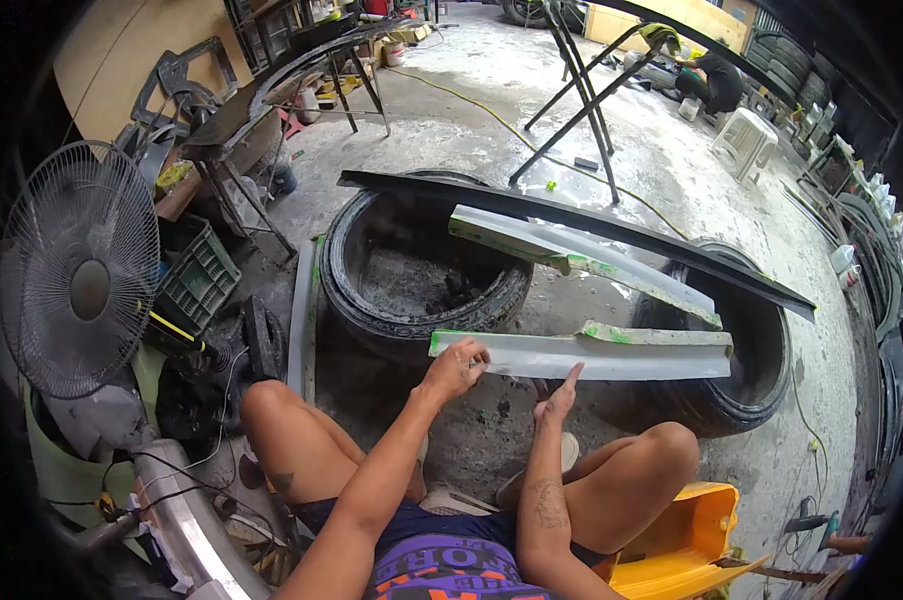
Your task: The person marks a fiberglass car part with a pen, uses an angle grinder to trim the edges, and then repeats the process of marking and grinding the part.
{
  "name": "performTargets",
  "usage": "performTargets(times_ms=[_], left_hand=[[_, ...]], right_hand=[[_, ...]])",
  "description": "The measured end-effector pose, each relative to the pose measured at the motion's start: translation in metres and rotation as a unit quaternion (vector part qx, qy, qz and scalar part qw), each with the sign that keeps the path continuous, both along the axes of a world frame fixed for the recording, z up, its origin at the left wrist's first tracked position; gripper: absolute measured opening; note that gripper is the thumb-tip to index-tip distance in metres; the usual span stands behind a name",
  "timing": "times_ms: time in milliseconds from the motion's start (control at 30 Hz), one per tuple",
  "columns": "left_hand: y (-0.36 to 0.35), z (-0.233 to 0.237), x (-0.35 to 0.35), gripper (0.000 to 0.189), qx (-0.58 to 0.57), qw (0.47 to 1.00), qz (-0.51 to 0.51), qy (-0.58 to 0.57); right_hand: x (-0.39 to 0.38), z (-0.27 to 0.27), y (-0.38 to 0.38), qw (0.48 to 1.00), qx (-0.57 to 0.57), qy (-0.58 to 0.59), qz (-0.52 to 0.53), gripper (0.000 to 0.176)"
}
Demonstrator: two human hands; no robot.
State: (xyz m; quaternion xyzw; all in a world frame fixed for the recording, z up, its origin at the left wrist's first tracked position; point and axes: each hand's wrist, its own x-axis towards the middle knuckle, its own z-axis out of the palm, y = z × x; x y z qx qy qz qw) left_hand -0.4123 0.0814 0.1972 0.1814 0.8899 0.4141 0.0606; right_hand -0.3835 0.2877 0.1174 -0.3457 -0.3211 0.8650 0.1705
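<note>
A long grey panel strip (532, 357) with green-edged masking along its far side lies across the two tires in front of my knees. My left hand (457, 368) is at its left end, fingers curled closed against the surface; whatever they may hold is too small to make out. At the middle of the near edge is my right hand (560, 397), its thumb up over the edge and its other fingers mostly hidden below, gripping the strip. Behind lies a second grey strip (592, 255), also green-edged, and beyond that a long black strip (572, 235).
The left tire (342, 290) and right tire (772, 385) support the strips. A standing fan (90, 288) and green crate (200, 275) are at left. A yellow plastic piece (707, 520) lies by my right leg. Farther off are a black trestle (582, 100), a white stool (744, 140) and a crouching person (717, 82).
</note>
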Motion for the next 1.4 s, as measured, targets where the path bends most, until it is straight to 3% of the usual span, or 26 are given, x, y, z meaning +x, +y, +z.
performTargets(times_ms=[133, 200, 333, 400, 533, 767, 867, 1000, 1100, 1400], left_hand=[[0.003, -0.002, -0.002, 0.010, 0.031, 0.995, 0.079, 0.047], [0.002, 0.001, 0.002, 0.010, 0.005, 1.000, -0.014, -0.006], [-0.009, 0.004, 0.025, 0.011, 0.034, 0.999, -0.035, 0.021], [-0.009, 0.001, 0.032, 0.011, 0.071, 0.989, 0.125, 0.032], [-0.019, -0.014, 0.041, 0.013, 0.092, 0.971, 0.215, 0.044], [-0.010, -0.013, 0.053, 0.018, 0.089, 0.970, 0.227, 0.001], [-0.004, -0.022, 0.055, 0.017, 0.122, 0.975, 0.185, 0.031], [-0.002, -0.021, 0.055, 0.015, 0.093, 0.967, 0.233, 0.044], [0.000, -0.021, 0.056, 0.015, 0.101, 0.975, 0.181, 0.077], [0.000, -0.030, 0.061, 0.018, 0.125, 0.969, 0.209, 0.035]], right_hand=[[0.002, 0.003, -0.004, 1.000, 0.009, -0.012, -0.003, 0.064], [0.000, 0.006, -0.002, 1.000, 0.010, -0.006, -0.009, 0.063], [0.001, -0.004, 0.001, 1.000, 0.003, -0.009, 0.028, 0.063], [-0.003, -0.009, 0.000, 0.998, -0.002, -0.005, 0.059, 0.065], [-0.004, -0.015, 0.000, 0.996, 0.046, -0.014, 0.070, 0.058], [-0.012, -0.051, 0.009, 0.990, 0.129, -0.025, 0.048, 0.051], [-0.005, -0.013, 0.000, 0.996, 0.072, -0.011, 0.056, 0.052], [-0.005, -0.012, -0.001, 0.996, 0.071, 0.009, 0.059, 0.053], [-0.006, -0.010, -0.002, 0.997, 0.058, -0.001, 0.044, 0.051], [-0.010, -0.025, 0.002, 0.996, 0.075, 0.015, 0.042, 0.050]])
